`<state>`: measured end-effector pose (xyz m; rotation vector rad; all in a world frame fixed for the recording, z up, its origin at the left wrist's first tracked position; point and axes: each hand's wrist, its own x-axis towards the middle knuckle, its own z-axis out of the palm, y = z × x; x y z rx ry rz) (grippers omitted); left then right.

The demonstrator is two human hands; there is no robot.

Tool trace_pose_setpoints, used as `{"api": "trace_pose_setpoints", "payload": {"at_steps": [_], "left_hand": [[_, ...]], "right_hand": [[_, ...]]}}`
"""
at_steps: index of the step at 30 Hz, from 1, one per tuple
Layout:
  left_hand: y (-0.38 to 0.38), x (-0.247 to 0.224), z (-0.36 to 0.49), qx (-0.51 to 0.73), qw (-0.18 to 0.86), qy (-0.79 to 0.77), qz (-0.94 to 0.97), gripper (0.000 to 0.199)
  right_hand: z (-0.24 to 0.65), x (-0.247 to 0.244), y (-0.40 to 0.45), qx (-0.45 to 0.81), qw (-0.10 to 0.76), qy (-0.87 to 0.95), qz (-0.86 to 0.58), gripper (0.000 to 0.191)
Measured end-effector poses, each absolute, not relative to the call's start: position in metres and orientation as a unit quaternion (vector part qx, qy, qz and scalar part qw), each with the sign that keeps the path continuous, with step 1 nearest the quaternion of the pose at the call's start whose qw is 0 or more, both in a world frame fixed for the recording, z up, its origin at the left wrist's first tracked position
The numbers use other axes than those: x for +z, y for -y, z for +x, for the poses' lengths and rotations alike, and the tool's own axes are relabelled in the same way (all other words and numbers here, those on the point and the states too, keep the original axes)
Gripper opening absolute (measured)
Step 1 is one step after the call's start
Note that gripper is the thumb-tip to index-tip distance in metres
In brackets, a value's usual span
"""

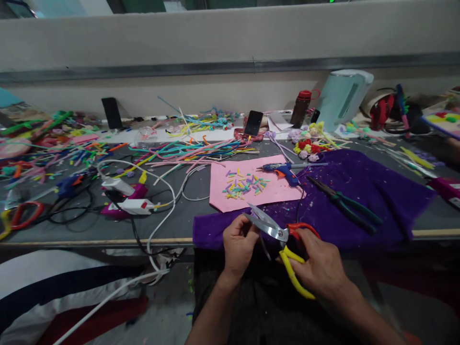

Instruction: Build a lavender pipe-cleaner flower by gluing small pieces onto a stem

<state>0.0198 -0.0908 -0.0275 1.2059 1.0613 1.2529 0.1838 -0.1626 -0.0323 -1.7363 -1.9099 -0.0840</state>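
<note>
gripping open scissors point(279, 234) in right hand point(320, 261), pinching thin strip point(266, 251) in left hand point(238, 244); short bits point(246, 184) lie on pink sheet point(222, 175), long stems point(201, 152) behind it uncut.

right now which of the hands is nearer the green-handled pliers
The right hand: it grips the scissors on the near side of the pliers, slightly left of them. The left hand is farther off to the left, beside the scissor blades.

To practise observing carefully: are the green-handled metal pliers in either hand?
No, the pliers lie on the purple cloth.
</note>
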Motion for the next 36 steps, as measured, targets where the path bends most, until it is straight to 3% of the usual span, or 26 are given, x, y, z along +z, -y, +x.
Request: {"api": "trace_pose_setpoints", "payload": {"at_steps": [27, 32, 36], "left_hand": [[0.092, -0.025, 0.022, 0.514, 0.500, -0.447, 0.535, 0.011], [0.091, -0.024, 0.022, 0.513, 0.511, -0.447, 0.525, 0.011], [0.088, -0.023, 0.020, 0.533, 0.553, -0.426, 0.478, 0.010]], "right_hand": [[0.196, -0.037, 0.166, -0.041, 0.282, 0.728, -0.623, 0.041], [0.198, -0.037, 0.166, -0.001, 0.302, 0.720, -0.625, 0.035], [0.198, -0.030, 0.168, 0.115, 0.319, 0.680, -0.650, 0.037]]}}
